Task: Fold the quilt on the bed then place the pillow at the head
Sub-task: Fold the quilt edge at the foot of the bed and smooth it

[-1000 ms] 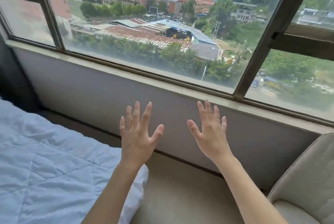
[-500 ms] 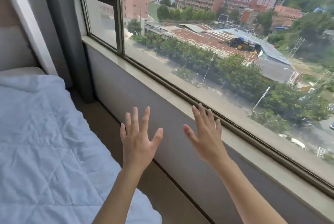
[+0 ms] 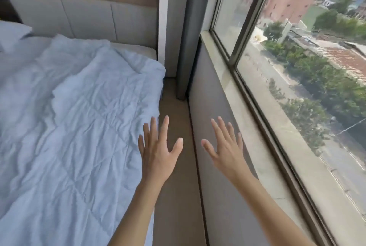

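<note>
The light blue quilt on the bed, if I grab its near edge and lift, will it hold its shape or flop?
The quilt will probably flop: it lies rumpled in soft creases and folds. Its stitched, puffy panels suggest light padding, so it likely lifts easily. Both the left hand and the right hand are open and free to grab it.

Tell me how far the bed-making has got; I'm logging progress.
Nothing looks done yet. The quilt lies spread and rumpled over the bed, unfolded. The left hand and right hand are open with fingers spread, raised beside the bed's edge, holding nothing. A pillow shows at the far left near the headboard. Folding and pillow placement both remain.
</note>
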Demonstrator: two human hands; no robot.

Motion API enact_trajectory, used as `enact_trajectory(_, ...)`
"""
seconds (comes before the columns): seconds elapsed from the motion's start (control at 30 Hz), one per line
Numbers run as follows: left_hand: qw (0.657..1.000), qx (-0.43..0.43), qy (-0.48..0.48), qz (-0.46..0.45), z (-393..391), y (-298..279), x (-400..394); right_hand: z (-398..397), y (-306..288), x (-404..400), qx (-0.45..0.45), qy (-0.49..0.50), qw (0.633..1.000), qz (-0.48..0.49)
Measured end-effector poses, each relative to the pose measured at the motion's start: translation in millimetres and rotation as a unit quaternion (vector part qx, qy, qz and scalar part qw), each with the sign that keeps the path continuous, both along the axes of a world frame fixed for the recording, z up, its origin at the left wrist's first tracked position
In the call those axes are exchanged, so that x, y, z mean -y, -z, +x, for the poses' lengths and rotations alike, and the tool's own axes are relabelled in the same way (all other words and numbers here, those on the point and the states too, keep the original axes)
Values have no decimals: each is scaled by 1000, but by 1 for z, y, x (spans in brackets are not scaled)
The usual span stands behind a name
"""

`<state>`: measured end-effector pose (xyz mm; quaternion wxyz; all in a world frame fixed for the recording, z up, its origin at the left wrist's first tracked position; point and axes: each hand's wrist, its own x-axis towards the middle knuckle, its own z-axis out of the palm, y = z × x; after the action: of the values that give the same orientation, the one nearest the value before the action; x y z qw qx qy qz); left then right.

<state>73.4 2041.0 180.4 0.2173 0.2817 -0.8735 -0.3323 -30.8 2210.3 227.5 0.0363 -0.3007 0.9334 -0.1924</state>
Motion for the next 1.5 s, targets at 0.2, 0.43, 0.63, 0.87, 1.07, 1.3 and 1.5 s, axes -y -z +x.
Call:
enact_trajectory(0.2, 980, 28, -198, 22, 18, 20, 62, -29, 27, 132, 63, -219, 973, -26)
enact_trajectory(0.43, 911, 5, -377, 165, 55, 84, 113, -9, 79, 243, 171, -355, 919, -17)
enact_trajectory(0.63, 803, -107, -496, 311, 76, 127, 98, 16, 124, 282, 305, -411, 858, 47)
enact_trajectory(0.87, 566, -158, -672, 451, 102, 189, 15, 64, 183, 290, 442, -431, 764, 188)
enact_trajectory(1.07, 202, -381, -749, 503, 98, 235, -57, 76, 251, 257, 588, -312, 676, 316)
enact_trajectory(1.3, -32, -541, -713, 444, 99, 289, -93, 69, 329, 210, 647, -96, 662, 367)
enact_trajectory(1.5, -70, -553, -719, 416, 113, 341, -108, 83, 381, 168, 668, 36, 641, 376)
